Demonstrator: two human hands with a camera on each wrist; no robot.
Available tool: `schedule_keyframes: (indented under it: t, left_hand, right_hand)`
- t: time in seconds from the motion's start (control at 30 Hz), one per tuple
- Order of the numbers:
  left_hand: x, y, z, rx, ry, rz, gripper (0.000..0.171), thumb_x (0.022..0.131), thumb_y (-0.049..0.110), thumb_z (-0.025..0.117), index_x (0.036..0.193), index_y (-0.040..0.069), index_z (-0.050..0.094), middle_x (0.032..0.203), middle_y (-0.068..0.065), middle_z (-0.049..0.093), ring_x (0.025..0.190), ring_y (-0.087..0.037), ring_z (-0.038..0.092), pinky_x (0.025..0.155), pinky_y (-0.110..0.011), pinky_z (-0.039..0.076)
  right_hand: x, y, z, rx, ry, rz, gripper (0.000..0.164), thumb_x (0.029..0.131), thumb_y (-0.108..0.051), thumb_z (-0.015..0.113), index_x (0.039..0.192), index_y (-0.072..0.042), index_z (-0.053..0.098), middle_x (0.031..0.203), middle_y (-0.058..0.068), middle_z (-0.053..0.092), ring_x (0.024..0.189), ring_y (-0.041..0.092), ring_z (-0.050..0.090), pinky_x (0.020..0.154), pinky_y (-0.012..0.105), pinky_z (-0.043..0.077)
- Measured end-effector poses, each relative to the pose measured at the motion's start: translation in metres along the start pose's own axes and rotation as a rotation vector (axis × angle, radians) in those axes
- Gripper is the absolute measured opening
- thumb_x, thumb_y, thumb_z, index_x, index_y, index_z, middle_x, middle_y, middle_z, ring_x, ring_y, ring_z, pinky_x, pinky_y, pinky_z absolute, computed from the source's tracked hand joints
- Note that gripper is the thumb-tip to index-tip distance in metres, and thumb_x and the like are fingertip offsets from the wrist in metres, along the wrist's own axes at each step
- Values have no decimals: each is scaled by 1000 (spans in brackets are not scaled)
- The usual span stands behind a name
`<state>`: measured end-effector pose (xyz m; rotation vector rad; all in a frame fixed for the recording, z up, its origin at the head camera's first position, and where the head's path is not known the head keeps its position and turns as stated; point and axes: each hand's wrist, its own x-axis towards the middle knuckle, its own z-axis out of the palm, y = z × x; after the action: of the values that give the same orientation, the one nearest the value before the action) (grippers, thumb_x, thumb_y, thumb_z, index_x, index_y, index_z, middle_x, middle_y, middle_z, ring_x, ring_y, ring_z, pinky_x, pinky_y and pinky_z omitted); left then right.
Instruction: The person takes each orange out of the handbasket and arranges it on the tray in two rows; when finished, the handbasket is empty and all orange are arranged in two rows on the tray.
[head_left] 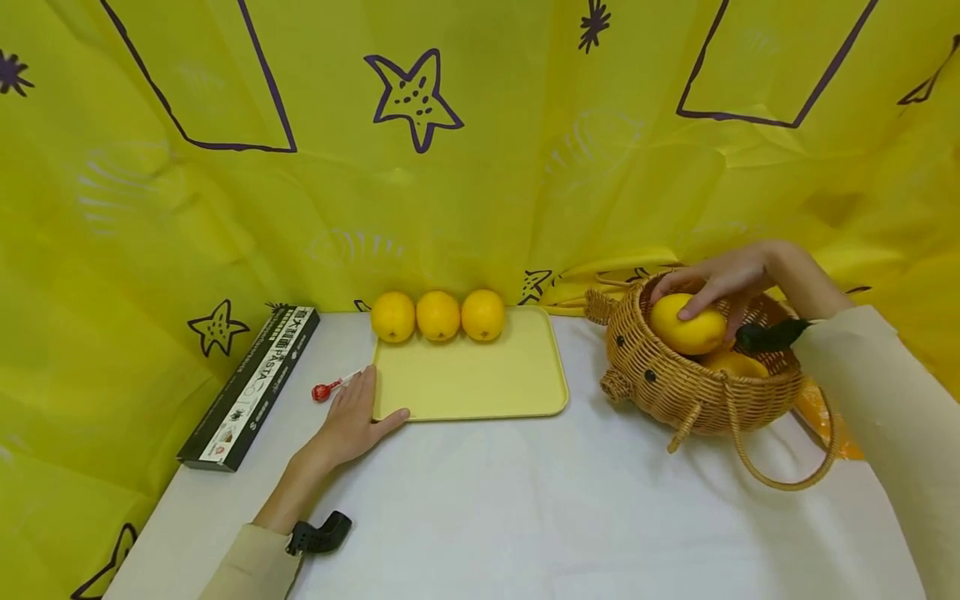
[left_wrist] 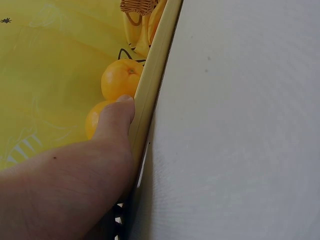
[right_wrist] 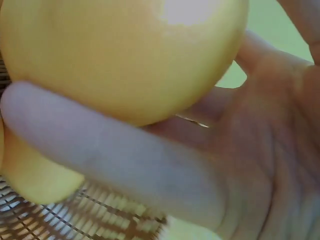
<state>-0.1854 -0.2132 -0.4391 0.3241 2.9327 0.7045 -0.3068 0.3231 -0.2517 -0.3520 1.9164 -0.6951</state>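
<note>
My right hand [head_left: 723, 279] reaches into a wicker basket [head_left: 705, 392] shaped like a pig. Its fingers and thumb grip a smooth yellow mango [head_left: 686, 325], which fills much of the right wrist view. Another yellow fruit [head_left: 735, 364] lies below it in the basket. At the front left corner of the pale yellow tray [head_left: 472, 383], my left hand [head_left: 348, 425] rests with straight fingers along the left side and thumb on the front edge. Three oranges [head_left: 438, 315] stand in a row at the tray's back left.
A red lollipop [head_left: 322, 392] lies beside my left fingers. Farther left is a black and white pasta box [head_left: 251, 392]. An orange packet [head_left: 828, 417] sticks out behind the basket, whose handle [head_left: 795, 483] hangs toward the front. A yellow patterned cloth [head_left: 480, 208] hangs behind the table.
</note>
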Motion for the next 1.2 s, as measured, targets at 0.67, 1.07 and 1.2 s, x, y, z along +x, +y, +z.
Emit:
schedule_keyframes:
  t: [0.67,1.07,1.2]
  left_hand:
    - [-1,-1,-6,10,21,7,101,93,55,53,151,-11,2,160,-30,5,149,-45,7,120,-62,5]
    - [-1,-4,-2,4,20,-2,101,93,54,53,151,-11,2,160,-29,6,149,-45,7,120,-61,5]
    - [0,-1,-2,1,9,0,101,93,55,53,152,-10,2,160,-28,5,149,-45,7,121,-61,5]
  right_hand:
    - [18,-1,4,15,41,-93,53,101,-16,49,147,-3,26,151,23,32,137,32,39,93,53,53]
    - [70,-1,9,-52,19,172,84,93,-34,62,151,3,14,152,35,14,136,49,32,85,58,55]
    - [76,1,10,-89,-37,219,91,91,-33,65,152,4,8,146,36,28,125,46,49,88,61,52]
